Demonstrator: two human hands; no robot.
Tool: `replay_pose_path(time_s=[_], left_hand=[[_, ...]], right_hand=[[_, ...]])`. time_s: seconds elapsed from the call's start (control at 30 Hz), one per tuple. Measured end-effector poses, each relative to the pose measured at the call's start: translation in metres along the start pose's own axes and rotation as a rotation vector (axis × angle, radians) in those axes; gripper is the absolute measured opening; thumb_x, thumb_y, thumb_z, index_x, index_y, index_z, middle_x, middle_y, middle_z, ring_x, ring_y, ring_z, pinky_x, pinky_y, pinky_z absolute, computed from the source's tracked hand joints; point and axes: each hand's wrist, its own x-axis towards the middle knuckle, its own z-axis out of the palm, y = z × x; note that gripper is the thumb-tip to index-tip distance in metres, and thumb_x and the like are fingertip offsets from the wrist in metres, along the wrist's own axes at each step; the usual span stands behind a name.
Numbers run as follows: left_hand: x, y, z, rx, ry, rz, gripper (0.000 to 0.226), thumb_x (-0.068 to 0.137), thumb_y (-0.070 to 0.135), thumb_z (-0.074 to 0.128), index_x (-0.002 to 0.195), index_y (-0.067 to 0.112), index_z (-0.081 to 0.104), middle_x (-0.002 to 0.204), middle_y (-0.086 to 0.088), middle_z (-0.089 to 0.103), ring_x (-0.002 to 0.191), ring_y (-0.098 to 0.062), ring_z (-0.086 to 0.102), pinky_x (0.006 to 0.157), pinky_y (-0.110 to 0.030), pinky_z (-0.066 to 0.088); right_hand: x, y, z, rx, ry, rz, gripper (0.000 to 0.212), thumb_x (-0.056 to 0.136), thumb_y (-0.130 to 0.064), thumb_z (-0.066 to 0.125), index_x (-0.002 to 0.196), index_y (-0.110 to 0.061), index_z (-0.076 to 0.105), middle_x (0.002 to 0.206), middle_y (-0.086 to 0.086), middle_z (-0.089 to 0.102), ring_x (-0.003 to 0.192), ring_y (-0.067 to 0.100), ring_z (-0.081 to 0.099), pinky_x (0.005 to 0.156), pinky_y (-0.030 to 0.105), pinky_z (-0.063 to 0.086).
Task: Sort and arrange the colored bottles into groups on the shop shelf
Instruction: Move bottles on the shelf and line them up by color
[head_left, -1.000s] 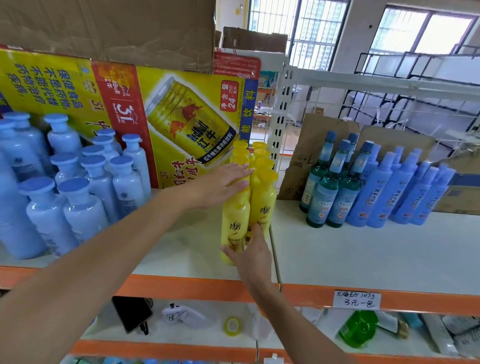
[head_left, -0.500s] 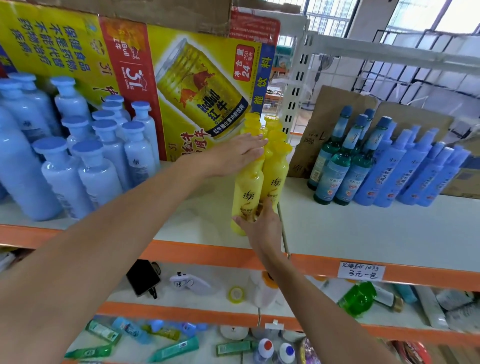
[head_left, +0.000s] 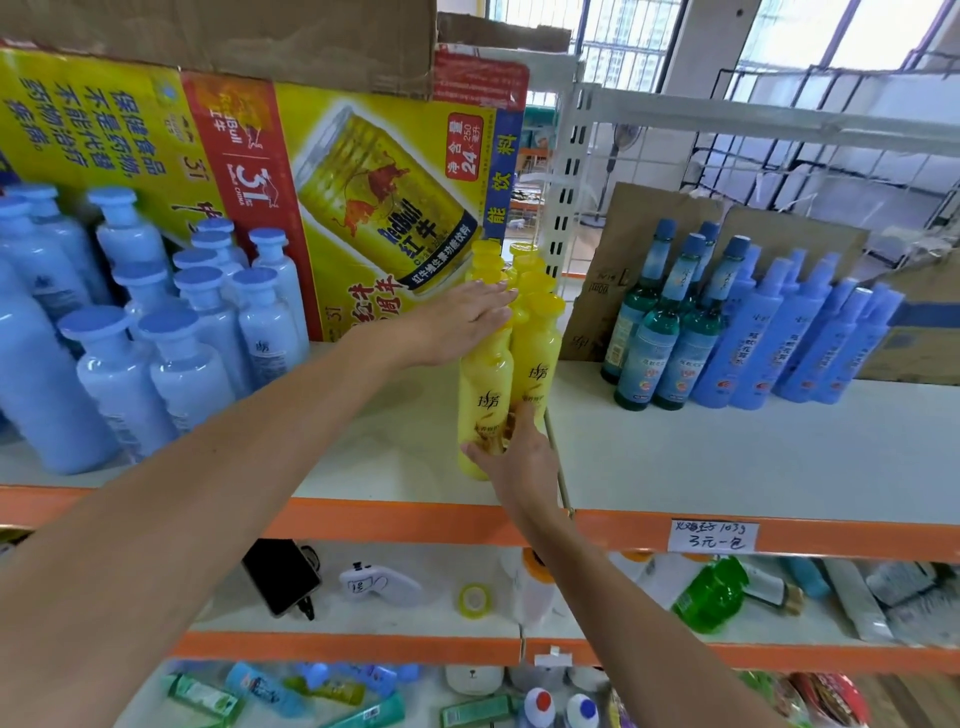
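The left hand (head_left: 462, 322) lies flat, fingers straight and together, pressed against the necks on the near-left side of a cluster of yellow plastic bottles with yellow caps (head_left: 537, 358). The cluster stands upright on the white shop shelf (head_left: 727, 457). The right hand (head_left: 511, 452) rests low on the two front bottles, thumb spread across the left one and fingers fairly straight up the labels, pushing rather than gripping. Each yellow label bears dark brush-style Chinese characters, too small to read surely.

Just behind the left hand leans a yellow and red cardboard carton (head_left: 363, 208) printed with a gold can, "RedBull", "红牛", "24" and "250". Well left of that hand stand pale blue plastic bottles with flat blue caps (head_left: 197, 332). Right of the right hand are green glass bottles with blue caps and blue-grey labels (head_left: 649, 338), then brighter blue slim bottles (head_left: 769, 338), touching them. Below and right of the right hand, a handwritten white price tag (head_left: 712, 535) on the orange shelf edge reads "103g" and "3元一包".
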Motion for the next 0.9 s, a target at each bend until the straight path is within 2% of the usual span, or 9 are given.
replay_pose_path(time_s=[0.17, 0.27, 0.33, 0.4, 0.5, 0.67, 0.8, 0.83, 0.9], left_hand=[[-0.001, 0.000, 0.000, -0.079, 0.048, 0.022, 0.047, 0.099, 0.035, 0.026, 0.144, 0.020, 0.026, 0.154, 0.003, 0.019, 0.142, -0.011, 0.010, 0.112, -0.025, 0.007], [-0.004, -0.002, 0.003, -0.404, 0.169, 0.005, 0.045, 0.100, 0.034, 0.021, 0.142, 0.021, 0.031, 0.151, 0.005, 0.025, 0.139, -0.009, 0.018, 0.103, -0.013, 0.012], [-0.005, -0.008, 0.007, -0.583, 0.308, -0.051, 0.044, 0.100, 0.035, 0.020, 0.141, 0.024, 0.032, 0.151, 0.003, 0.027, 0.140, -0.013, 0.021, 0.108, -0.021, 0.014], [-0.005, -0.015, 0.016, -0.653, 0.363, -0.161, 0.046, 0.098, 0.046, 0.020, 0.140, 0.033, 0.033, 0.151, 0.001, 0.027, 0.140, -0.018, 0.021, 0.115, -0.038, 0.015], [-0.008, -0.021, 0.028, -0.746, 0.354, -0.242, 0.051, 0.092, 0.053, 0.029, 0.140, 0.036, 0.033, 0.151, 0.005, 0.027, 0.139, -0.019, 0.023, 0.114, -0.045, 0.018], [-0.007, -0.022, 0.039, -0.866, 0.319, -0.129, 0.051, 0.094, 0.049, 0.032, 0.143, 0.035, 0.024, 0.152, 0.008, 0.023, 0.139, -0.014, 0.022, 0.115, -0.044, 0.018], [-0.005, -0.024, 0.055, -1.059, 0.214, -0.336, 0.104, 0.055, 0.091, 0.039, 0.142, 0.035, 0.027, 0.150, 0.005, 0.030, 0.137, -0.020, 0.029, 0.112, -0.051, 0.024], [-0.005, -0.024, 0.059, -1.105, 0.193, -0.378, 0.102, 0.058, 0.091, 0.036, 0.141, 0.032, 0.030, 0.148, 0.004, 0.034, 0.135, -0.021, 0.031, 0.111, -0.051, 0.027], [-0.005, -0.023, 0.071, -1.196, 0.166, -0.403, 0.074, 0.081, 0.073, 0.025, 0.137, 0.027, 0.038, 0.138, 0.002, 0.045, 0.129, -0.021, 0.040, 0.104, -0.045, 0.036]], right_hand=[[-0.001, 0.001, 0.005, 0.053, 0.032, -0.010, 0.057, 0.077, -0.035, 0.072, 0.119, -0.011, 0.040, 0.110, 0.008, 0.064, 0.099, 0.029, 0.061, 0.080, 0.041, 0.051], [-0.002, 0.003, 0.007, 0.072, 0.044, -0.028, 0.058, 0.077, -0.035, 0.072, 0.119, -0.011, 0.040, 0.109, 0.008, 0.065, 0.097, 0.030, 0.061, 0.077, 0.039, 0.050], [-0.002, 0.005, 0.008, 0.089, 0.049, -0.048, 0.059, 0.077, -0.034, 0.072, 0.120, -0.011, 0.040, 0.110, 0.008, 0.065, 0.097, 0.031, 0.061, 0.074, 0.035, 0.048], [-0.002, 0.007, 0.009, 0.113, 0.048, -0.060, 0.059, 0.077, -0.032, 0.072, 0.123, -0.012, 0.040, 0.111, 0.008, 0.064, 0.098, 0.031, 0.060, 0.071, 0.030, 0.042], [-0.005, 0.008, 0.010, 0.150, 0.045, -0.074, 0.060, 0.079, -0.029, 0.070, 0.128, -0.015, 0.039, 0.112, 0.007, 0.065, 0.098, 0.030, 0.060, 0.067, 0.025, 0.034], [-0.005, 0.010, 0.010, 0.158, 0.057, -0.104, 0.058, 0.079, -0.028, 0.071, 0.128, -0.014, 0.042, 0.107, 0.005, 0.066, 0.093, 0.027, 0.060, 0.063, 0.025, 0.032], [-0.004, 0.010, 0.012, 0.170, 0.057, -0.114, 0.056, 0.079, -0.028, 0.071, 0.126, -0.015, 0.043, 0.106, 0.004, 0.066, 0.093, 0.026, 0.061, 0.065, 0.026, 0.037], [-0.004, 0.010, 0.013, 0.172, 0.056, -0.107, 0.056, 0.079, -0.028, 0.070, 0.126, -0.015, 0.043, 0.106, 0.004, 0.066, 0.093, 0.025, 0.061, 0.066, 0.028, 0.040], [-0.003, 0.010, 0.013, 0.172, 0.048, -0.088, 0.056, 0.080, -0.031, 0.070, 0.126, -0.017, 0.043, 0.105, 0.002, 0.066, 0.093, 0.024, 0.061, 0.070, 0.029, 0.044]])
